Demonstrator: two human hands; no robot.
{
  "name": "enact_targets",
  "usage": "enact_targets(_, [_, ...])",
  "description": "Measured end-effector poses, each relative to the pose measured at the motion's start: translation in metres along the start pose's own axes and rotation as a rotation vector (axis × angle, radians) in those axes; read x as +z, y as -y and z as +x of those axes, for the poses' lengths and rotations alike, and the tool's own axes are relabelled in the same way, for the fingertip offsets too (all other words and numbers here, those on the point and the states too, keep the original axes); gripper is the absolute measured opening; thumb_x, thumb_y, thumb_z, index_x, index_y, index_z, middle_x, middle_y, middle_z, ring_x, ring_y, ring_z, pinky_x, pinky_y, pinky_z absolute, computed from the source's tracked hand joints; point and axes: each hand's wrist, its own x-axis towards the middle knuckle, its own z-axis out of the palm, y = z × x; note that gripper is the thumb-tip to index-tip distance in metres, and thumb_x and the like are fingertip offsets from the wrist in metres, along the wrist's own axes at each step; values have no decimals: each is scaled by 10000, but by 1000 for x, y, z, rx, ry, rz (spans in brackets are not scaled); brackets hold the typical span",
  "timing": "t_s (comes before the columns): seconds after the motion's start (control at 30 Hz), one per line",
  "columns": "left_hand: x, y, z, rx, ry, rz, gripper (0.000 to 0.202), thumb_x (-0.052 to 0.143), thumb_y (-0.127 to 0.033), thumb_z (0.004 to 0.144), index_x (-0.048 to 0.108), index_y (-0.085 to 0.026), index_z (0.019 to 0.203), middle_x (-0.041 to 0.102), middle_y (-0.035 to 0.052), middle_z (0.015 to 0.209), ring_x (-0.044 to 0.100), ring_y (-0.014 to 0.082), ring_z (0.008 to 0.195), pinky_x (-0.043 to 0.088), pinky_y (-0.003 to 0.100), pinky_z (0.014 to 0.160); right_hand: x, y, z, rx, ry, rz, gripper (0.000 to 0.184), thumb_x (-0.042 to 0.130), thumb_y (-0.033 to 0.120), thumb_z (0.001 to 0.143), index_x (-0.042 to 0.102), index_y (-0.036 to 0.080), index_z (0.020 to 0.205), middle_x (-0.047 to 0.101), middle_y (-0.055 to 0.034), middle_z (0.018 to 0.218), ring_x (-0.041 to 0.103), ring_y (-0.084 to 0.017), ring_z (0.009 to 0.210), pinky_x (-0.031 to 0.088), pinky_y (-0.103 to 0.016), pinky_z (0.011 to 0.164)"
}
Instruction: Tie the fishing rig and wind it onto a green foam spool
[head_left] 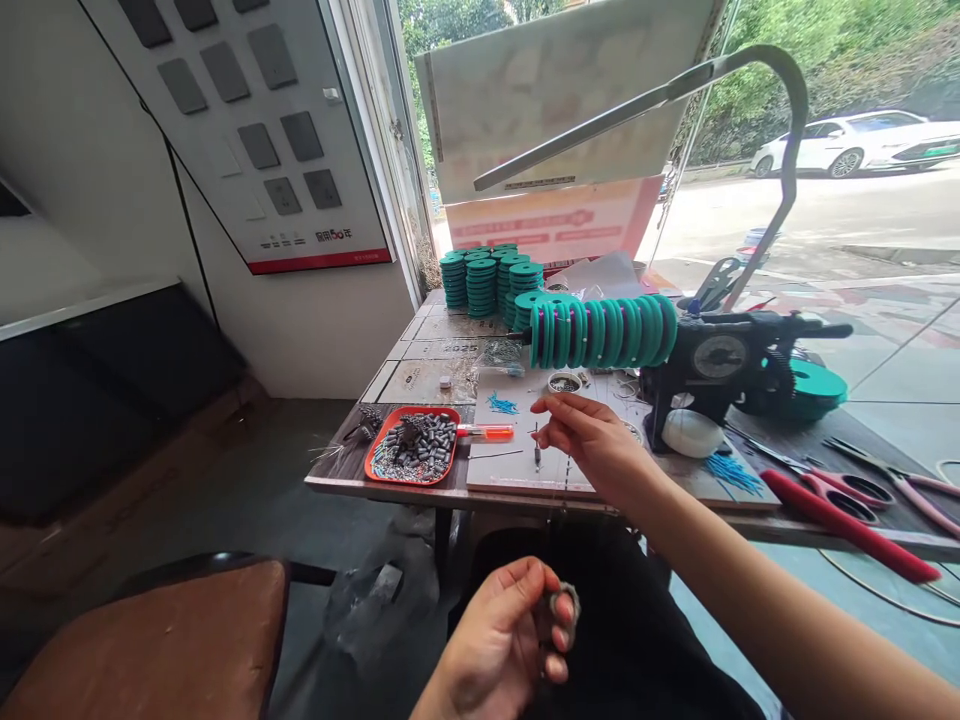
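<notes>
My right hand (592,440) is raised over the white board (495,465), thumb and forefinger pinched together. From it a thin dark line (567,478) runs down past the board's near edge. A small dark metal piece (537,456) with a thin stem shows just below its fingertips; whether it hangs or lies there I cannot tell. Low over my lap, my left hand (502,635) is closed, thumb pressed to forefinger. A grey wrap (568,603) circles one of its fingers. Whatever lies in its pinch is too small to make out.
An orange tray (369,466) holds grey metal cylinders and small metal parts, beside an orange pen (491,433). Green foam spools (600,332) sit on a black winding machine (720,365); more spools (481,285) are stacked behind. Red-handled scissors (847,500) and pliers (900,475) lie right.
</notes>
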Motion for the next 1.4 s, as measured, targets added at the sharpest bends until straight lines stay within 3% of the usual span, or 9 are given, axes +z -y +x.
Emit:
enact_targets(0.8, [2,6,3,41,-125,-6,148,585,-288,715,508,-161,713,567,-22,620,490,30,467,409,123,407,-1,3,1,46,-19,3,826,598,679,529,461,62,1060,282,46,494,458,14,592,410,-130,702])
enact_targets(0.97, [-12,20,26,74,-167,179,384,505,-408,741,519,-178,1047,626,38,809,541,68,589,465,217,596,-1,-5,-15,107,44,2,797,597,667,564,450,62,1060,442,-1,686,511,-12,692,468,-202,760])
enact_targets(1.03, [-21,29,32,91,-284,381,462,478,-415,738,491,-193,1143,615,92,1047,581,120,769,453,253,698,-3,-13,-24,130,54,-12,773,585,666,593,456,50,1043,468,-27,765,516,-16,731,475,-197,765])
enact_targets(1.1, [-25,34,31,203,-490,803,449,549,-341,698,543,-210,1127,573,102,1178,560,166,937,412,263,770,-7,-21,-33,140,39,-34,770,569,675,613,460,43,1039,477,-44,821,508,-8,766,478,-170,780])
enact_targets(1.17, [-20,28,21,294,-619,1154,298,545,-304,699,645,-229,969,641,85,1047,567,185,914,380,271,779,-11,-27,-38,140,17,-63,780,559,685,618,463,40,1047,480,-55,853,496,-5,800,477,-147,802])
enact_targets(1.23, [-5,10,11,231,-412,1221,222,513,-366,731,675,-214,728,649,32,664,551,123,634,360,223,647,-15,-31,-41,131,2,-82,791,561,687,614,464,37,1055,481,-58,865,484,-2,815,475,-133,818])
enact_targets(1.3, [15,-17,10,300,-270,1014,272,482,-439,750,638,-216,765,608,-4,623,494,86,519,343,187,515,-18,-33,-43,130,1,-93,794,568,679,610,461,38,1065,479,-55,862,484,-1,809,470,-115,805])
enact_targets(1.33, [24,-31,15,431,-314,951,269,477,-442,757,620,-228,838,609,-13,660,486,75,521,360,180,519,-19,-33,-44,132,5,-97,791,570,674,613,458,39,1073,479,-55,865,488,0,807,465,-103,797])
enact_targets(1.4, [37,-58,35,789,-553,1007,226,525,-336,755,600,-247,949,626,-10,836,511,60,641,395,174,652,-19,-35,-46,137,11,-111,786,565,665,625,451,40,1089,484,-57,877,495,2,807,451,-77,783])
